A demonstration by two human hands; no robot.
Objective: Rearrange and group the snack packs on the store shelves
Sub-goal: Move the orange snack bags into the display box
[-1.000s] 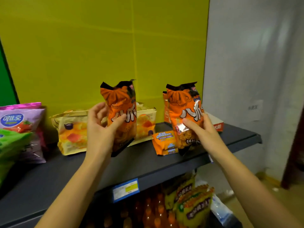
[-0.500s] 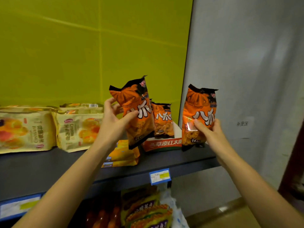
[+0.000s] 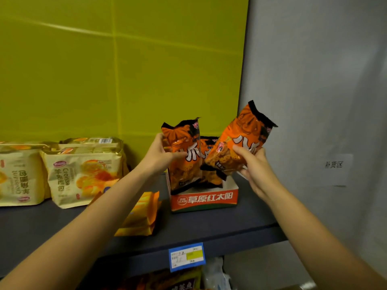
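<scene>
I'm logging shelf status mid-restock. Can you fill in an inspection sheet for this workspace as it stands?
Surface: dark shelf, blue-and-yellow price tag on its front edge.
Job's things: left orange pack upright, its lower end at the red carton; right orange pack tilted above the carton; third orange pack standing in the carton behind them.
Clutter: croissant bags at left; yellow packs lying flat beside the carton.
Grips: left grip holds the left orange pack; right grip holds the right orange pack.
Cables: nothing seen.
Surroundings: yellow back panel; grey wall with a paper sign; more packs on the shelf below, blurred.
</scene>
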